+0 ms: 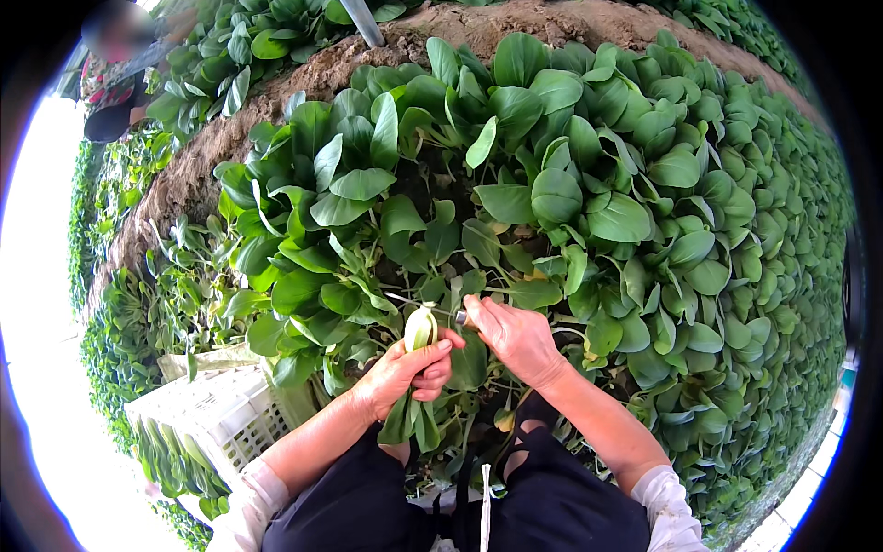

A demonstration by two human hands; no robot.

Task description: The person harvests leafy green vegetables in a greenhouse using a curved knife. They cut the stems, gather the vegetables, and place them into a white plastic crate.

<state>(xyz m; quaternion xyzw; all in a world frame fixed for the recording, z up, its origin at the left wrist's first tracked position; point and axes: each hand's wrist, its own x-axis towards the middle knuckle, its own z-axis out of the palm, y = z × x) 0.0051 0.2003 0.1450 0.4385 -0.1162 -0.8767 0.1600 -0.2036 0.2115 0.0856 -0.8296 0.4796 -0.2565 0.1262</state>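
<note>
My left hand grips a head of bok choy upside down, its pale stem base pointing up and its leaves hanging below my fist. In my right hand is a knife, held by its handle. Its thin blade reaches leftward to the cut end of the bok choy; whether it touches is hard to tell. Standing bok choy plants surround both hands, and a few small leaves grow in the dark gap just beyond them.
A white plastic crate stands at my left, with cut greens beside it. A bare soil ridge curves past the bed, with a metal post in it. Another person is at the far upper left.
</note>
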